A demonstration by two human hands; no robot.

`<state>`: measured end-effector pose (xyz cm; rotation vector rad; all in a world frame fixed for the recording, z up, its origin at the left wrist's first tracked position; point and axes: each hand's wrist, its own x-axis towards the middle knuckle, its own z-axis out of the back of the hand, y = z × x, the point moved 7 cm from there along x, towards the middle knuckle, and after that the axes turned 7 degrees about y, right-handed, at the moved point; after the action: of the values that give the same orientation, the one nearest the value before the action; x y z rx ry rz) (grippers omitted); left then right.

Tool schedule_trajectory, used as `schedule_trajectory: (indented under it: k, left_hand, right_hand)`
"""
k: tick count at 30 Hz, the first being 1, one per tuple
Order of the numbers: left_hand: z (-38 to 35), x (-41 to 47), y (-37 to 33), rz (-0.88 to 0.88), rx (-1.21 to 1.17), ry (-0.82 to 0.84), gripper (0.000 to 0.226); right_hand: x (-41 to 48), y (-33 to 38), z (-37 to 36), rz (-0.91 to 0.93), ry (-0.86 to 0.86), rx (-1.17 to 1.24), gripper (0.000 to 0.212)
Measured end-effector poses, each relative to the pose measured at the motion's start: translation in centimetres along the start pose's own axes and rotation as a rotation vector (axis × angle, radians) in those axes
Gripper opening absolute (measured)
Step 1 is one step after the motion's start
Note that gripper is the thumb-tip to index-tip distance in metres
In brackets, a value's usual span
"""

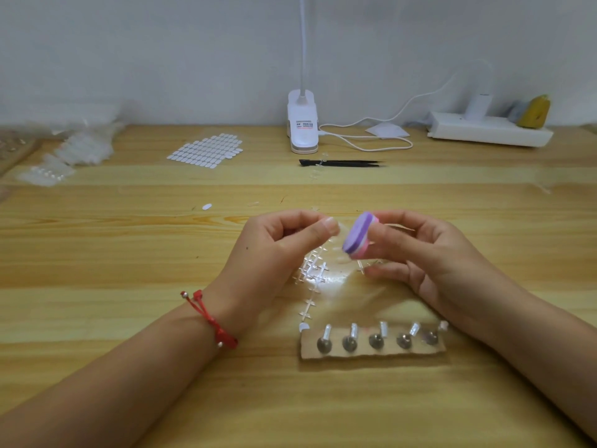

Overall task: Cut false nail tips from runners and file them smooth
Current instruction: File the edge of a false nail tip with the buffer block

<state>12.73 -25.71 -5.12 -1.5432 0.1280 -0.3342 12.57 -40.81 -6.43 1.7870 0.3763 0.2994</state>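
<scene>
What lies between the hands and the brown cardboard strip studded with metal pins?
Head view: a heap of clear plastic runners with cross-shaped stubs, on the light wooden table.

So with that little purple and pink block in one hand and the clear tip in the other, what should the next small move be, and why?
Probably close the small gap and stroke the purple and pink foam file block along the edge of the clear plastic nail tip. The left hand pinches it, the right hand holds the block just beside it.

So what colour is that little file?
Purple on top, with pink and white layers, in the head view: file.
</scene>
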Motion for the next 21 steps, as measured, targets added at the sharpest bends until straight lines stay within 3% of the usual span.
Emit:
schedule_trajectory:
  k: [2, 6, 11, 14, 21]
  left_hand:
    - [-0.4, -0.1, -0.2, -0.013, 0.024, 0.039, 0.011]
    - [-0.3, -0.1, -0.2, -0.001, 0.015, 0.032, 0.012]
    - [0.5, 0.1, 0.0, 0.033, -0.036, -0.052, 0.024]
    - [0.4, 0.1, 0.1, 0.033, -0.036, -0.046, 0.023]
    - [-0.5, 0.0, -0.1, -0.001, 0.033, 0.050, 0.013]
  right_hand:
    - [0.0, 0.1, 0.3, 0.007, -0.028, 0.019, 0.025]
    - [-0.4, 0.0, -1.7, -0.017, 0.125, -0.207, 0.022]
    - [-0.1, -0.2, -0.8, -0.023, 0.049, -0.033, 0.023]
    - [0.1, -0.3, -0.7, -0.037, 0.060, -0.021, 0.036]
    - [0.4, -0.4, -0.1, -0.019, 0.022, 0.063, 0.034]
